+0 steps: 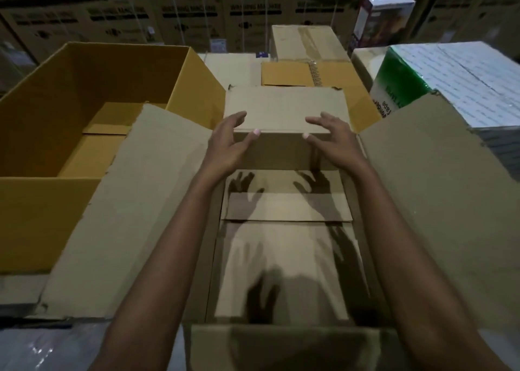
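Bare, slim left forearm from 7 o'clock and right forearm from 5 o'clock. Both the left hand and right hand are bare too, thumbnails short, rounded.

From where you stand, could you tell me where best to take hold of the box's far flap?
Probably by its two side edges, one hand each, from above: the far flap lies folded outward, wide and flat, with the left hand and right hand open near its ends.

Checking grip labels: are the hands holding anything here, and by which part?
Nothing is gripped. The left hand and right hand spread open fingers over the box's far flap, thumbs at its fold; firm contact cannot be told.
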A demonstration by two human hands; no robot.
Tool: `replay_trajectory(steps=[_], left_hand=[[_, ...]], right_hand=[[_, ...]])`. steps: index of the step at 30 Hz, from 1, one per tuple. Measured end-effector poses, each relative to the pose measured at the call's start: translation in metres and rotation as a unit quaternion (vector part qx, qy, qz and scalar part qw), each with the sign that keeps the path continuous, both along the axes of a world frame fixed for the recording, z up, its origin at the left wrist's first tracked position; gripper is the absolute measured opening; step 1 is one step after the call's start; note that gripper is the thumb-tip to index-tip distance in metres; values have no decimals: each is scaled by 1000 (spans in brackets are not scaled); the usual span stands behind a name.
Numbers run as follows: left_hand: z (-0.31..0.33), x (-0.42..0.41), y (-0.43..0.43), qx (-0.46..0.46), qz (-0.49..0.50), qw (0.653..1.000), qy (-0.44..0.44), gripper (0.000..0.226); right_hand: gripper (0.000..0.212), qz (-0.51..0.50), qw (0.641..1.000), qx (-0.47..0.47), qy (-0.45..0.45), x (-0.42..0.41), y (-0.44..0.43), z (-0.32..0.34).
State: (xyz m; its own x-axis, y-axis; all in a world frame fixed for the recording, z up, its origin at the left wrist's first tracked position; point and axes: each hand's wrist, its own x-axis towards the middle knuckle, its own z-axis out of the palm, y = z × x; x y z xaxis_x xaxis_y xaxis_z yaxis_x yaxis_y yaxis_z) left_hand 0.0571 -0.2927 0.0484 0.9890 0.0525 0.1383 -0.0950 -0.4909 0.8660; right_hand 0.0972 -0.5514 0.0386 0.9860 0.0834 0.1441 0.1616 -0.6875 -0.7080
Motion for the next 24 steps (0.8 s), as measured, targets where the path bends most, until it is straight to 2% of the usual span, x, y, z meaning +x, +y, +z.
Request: replay_trajectory(steps=[5, 7, 9, 11, 14, 16, 18, 20, 22, 23, 24], left_hand=[[12, -131, -15, -69, 92, 989, -98, 33], [-4, -186, -21, -51, 171, 976, -123, 23], [-26, -235, -27, -19, 268, 952, -146, 24], [-46, -273, -34, -44, 354, 925, -131, 26], [-71, -308, -44, -158, 474, 865, -38, 32], [-85, -320, -42, -195, 512, 836, 28, 55], [-96, -323, -34, -211, 484, 845, 90, 71], [-104, -318, -25, -217, 423, 869, 136, 84], [-103, -311, -20, -257, 380, 877, 146, 104], [-100, -307, -19, -279, 371, 873, 150, 101], [-95, -304, -18, -298, 358, 871, 155, 90]], right_hand=[[30, -71, 980, 135, -125, -136, -24, 12], [21, -113, 968, 164, -155, -198, -32, -2], [16, -155, 954, 191, -173, -256, -38, -18], [19, -197, 937, 216, -193, -305, -43, -34], [13, -303, 893, 259, -209, -353, -47, -66], [30, -397, 847, 311, -168, -366, -48, -80], [49, -435, 821, 366, -49, -366, -52, -88], [65, -401, 846, 342, 77, -360, -62, -97], [73, -356, 884, 275, 130, -352, -72, -104], [73, -340, 896, 249, 139, -347, -75, -104], [69, -334, 901, 239, 143, -342, -76, -102]])
